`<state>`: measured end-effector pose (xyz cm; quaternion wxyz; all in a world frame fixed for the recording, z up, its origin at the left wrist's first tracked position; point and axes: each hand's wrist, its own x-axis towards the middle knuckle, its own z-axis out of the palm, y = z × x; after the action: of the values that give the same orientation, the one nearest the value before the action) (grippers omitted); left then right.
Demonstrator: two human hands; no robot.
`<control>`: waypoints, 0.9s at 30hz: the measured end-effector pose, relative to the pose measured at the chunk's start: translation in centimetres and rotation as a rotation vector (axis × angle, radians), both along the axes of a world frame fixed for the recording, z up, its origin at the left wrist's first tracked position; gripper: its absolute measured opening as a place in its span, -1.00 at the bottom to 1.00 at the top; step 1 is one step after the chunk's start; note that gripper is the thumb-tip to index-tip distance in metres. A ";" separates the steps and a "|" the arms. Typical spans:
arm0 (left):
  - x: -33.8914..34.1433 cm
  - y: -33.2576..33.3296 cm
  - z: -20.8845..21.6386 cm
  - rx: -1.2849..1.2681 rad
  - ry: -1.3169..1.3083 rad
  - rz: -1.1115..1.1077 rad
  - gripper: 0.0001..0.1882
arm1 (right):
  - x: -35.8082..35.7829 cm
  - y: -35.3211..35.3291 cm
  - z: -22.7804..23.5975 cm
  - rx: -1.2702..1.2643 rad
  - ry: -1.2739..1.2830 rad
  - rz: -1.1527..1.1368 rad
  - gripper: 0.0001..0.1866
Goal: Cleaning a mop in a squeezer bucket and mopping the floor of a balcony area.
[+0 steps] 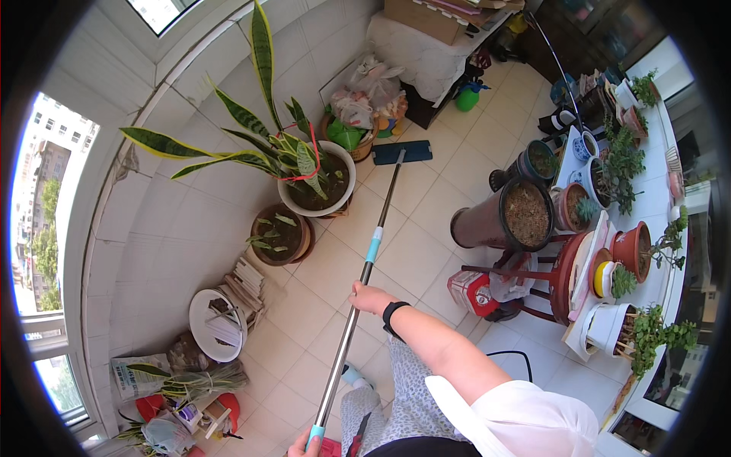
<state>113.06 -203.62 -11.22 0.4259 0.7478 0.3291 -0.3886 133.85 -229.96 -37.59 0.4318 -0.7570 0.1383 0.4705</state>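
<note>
A flat mop (352, 320) slants across the tiled floor, its pole silver with light-blue grips. Its dark teal rectangular head (402, 152) lies flat on the tiles at the far end, near a pot of bagged things. My right hand (370, 298), with a black band at the wrist, is closed round the middle of the pole. Lower down, at the bottom edge of the picture, my left hand (305, 446) grips the pole's light-blue end; part of this hand is cut off by the frame.
On the left stand a large potted snake plant (352, 185), a smaller brown pot (308, 245) and a white basin (195, 329). To the right are a tall brown planter (487, 221), a red stool (563, 278) holding pots, and a red tin (474, 292). A green spray bottle (467, 100) stands far off.
</note>
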 end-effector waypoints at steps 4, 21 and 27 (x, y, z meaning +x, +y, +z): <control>-8.0 7.4 -1.6 0.058 -0.107 -0.215 -0.57 | -6.6 5.6 -1.6 0.049 0.005 0.015 -0.62; -32.1 34.0 3.7 0.362 0.286 -0.533 -0.59 | -27.3 28.3 2.2 0.391 0.265 0.520 -0.48; -8.2 13.9 0.7 0.189 0.210 -0.455 -0.49 | -14.4 13.3 -3.5 -0.060 -0.239 0.167 -0.48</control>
<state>104.82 -189.68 -10.49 0.2193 0.7946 0.2300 -0.5174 119.42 -216.66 -41.08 0.3818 -0.8291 0.0362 0.4069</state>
